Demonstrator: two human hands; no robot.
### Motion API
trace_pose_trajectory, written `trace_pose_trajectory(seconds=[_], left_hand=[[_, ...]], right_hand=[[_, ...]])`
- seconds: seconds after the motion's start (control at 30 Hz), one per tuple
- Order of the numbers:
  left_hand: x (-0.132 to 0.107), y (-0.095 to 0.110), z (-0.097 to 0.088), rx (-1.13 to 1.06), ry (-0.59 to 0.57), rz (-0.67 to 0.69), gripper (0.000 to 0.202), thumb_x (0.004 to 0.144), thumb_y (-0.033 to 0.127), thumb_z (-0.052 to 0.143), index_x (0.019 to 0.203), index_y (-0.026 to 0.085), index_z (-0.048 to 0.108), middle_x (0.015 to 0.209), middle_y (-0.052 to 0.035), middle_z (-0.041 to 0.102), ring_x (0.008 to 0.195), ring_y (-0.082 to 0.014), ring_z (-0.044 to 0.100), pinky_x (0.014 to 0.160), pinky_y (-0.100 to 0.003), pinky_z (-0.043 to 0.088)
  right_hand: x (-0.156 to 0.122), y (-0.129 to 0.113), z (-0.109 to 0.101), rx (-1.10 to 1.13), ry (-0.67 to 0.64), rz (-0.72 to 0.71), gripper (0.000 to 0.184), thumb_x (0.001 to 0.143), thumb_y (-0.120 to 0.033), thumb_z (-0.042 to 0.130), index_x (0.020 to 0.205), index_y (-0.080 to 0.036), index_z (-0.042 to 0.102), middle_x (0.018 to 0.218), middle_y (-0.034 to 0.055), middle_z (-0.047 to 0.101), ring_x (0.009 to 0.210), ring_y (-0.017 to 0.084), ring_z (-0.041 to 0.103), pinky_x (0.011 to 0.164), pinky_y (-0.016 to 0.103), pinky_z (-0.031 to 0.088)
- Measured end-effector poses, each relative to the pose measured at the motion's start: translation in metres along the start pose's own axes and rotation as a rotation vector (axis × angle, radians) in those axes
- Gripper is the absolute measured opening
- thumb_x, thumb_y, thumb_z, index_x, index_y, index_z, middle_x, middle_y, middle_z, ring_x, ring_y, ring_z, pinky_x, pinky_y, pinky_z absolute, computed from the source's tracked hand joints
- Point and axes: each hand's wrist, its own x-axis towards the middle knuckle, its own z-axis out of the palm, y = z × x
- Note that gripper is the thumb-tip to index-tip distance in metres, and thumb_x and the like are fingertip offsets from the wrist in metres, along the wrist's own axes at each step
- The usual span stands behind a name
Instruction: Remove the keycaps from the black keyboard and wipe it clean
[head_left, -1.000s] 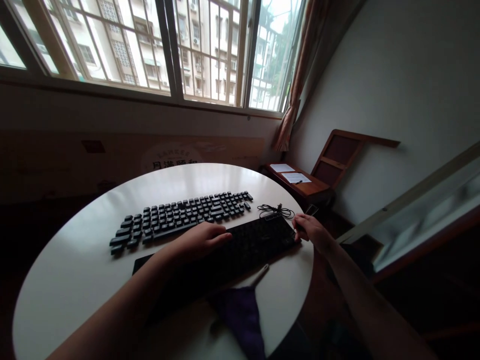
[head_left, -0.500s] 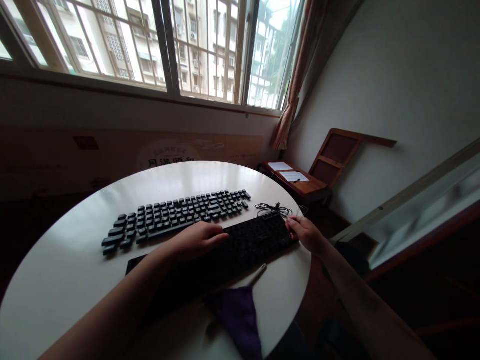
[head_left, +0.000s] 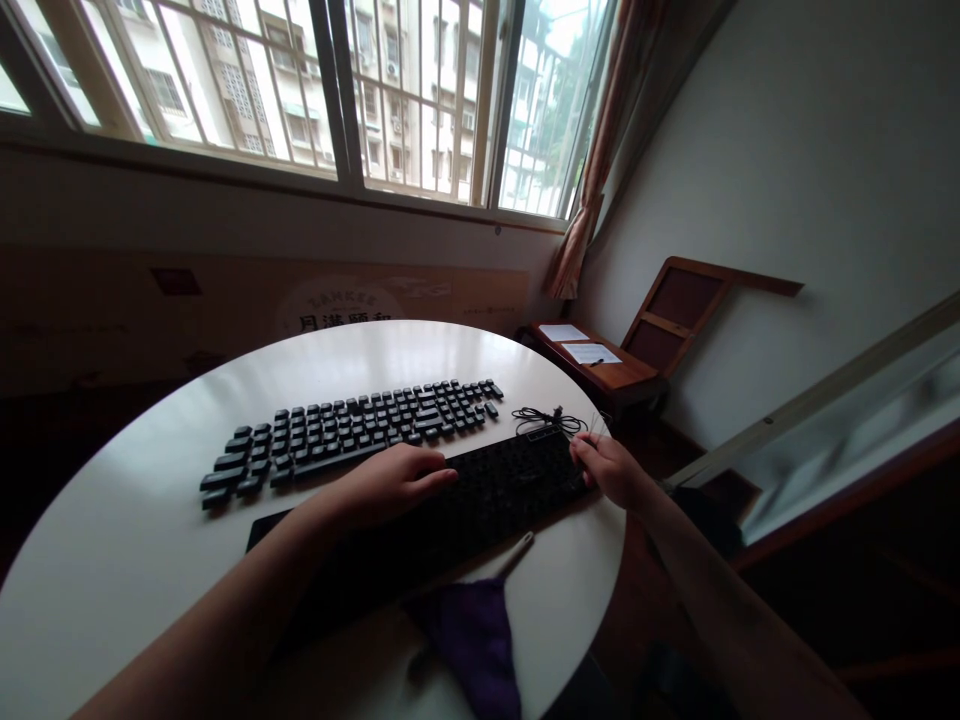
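A black keyboard base [head_left: 502, 490] with its keycaps off lies across the round white table. My left hand [head_left: 397, 475] is on its middle, thumb stretched along the top and the other fingers bent over the far edge, partly hidden. At the right end, my right hand [head_left: 604, 468] pinches a thin wire tool [head_left: 595, 424], whose fine wires stick up above the fingertips. Loose black keycaps [head_left: 360, 425] stand in keyboard order behind the base. Near me lie a purple cloth [head_left: 476, 640] and a slim light-coloured handle [head_left: 517, 552] beside it.
A coiled black cable [head_left: 547, 418] lies at the base's far right corner. The white table [head_left: 97, 560] has a rounded edge close by my right forearm. Beyond it, a wooden chair [head_left: 622, 370] carries papers [head_left: 592, 354] and a pen. A barred window [head_left: 420, 100] is behind.
My right hand has shifted very slightly, and the wires above its fingertips show more plainly. The left hand stays in place on the keyboard base. The view has moved a little.
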Motion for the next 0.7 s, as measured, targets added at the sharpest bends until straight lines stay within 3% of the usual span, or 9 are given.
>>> trace_pose_trajectory(seconds=[0.2,0.33,0.53,0.7], left_hand=[[0.0,-0.002,0.001,0.013,-0.007,-0.003,0.053,0.093,0.063,0.039,0.072,0.018,0.056,0.068,-0.0018,0.059,0.064,-0.0166,0.051,0.058,-0.025,0.034],[0.0,-0.002,0.001,0.004,-0.003,0.0,0.054,0.093,0.064,0.039,0.072,0.018,0.057,0.068,-0.0019,0.059,0.064,-0.0166,0.051,0.057,-0.025,0.034],[0.0,-0.002,0.001,0.002,-0.004,-0.001,0.054,0.092,0.065,0.039,0.072,0.018,0.057,0.068,-0.0019,0.058,0.063,-0.0165,0.051,0.056,-0.026,0.034],[0.0,-0.002,0.001,0.007,-0.002,-0.008,0.053,0.092,0.064,0.04,0.073,0.018,0.059,0.069,-0.0023,0.06,0.064,-0.0171,0.052,0.057,-0.026,0.034]], right_hand=[[0.005,0.0,-0.002,0.039,-0.052,0.024,0.034,0.087,-0.049,0.051,0.069,-0.02,0.048,0.056,-0.0043,0.046,0.045,0.011,0.046,0.045,0.024,0.035],[-0.005,0.001,0.001,-0.048,-0.062,-0.076,0.034,0.092,-0.045,0.048,0.07,-0.02,0.05,0.059,-0.0031,0.046,0.052,0.012,0.044,0.051,0.025,0.035],[-0.025,0.007,0.01,-0.207,0.071,-0.226,0.035,0.098,-0.045,0.04,0.074,-0.022,0.052,0.061,-0.0001,0.048,0.058,0.017,0.046,0.056,0.029,0.036],[-0.026,0.018,0.014,0.017,0.2,-0.174,0.039,0.097,-0.049,0.04,0.07,-0.022,0.049,0.06,-0.0004,0.047,0.056,0.017,0.045,0.055,0.028,0.038]])
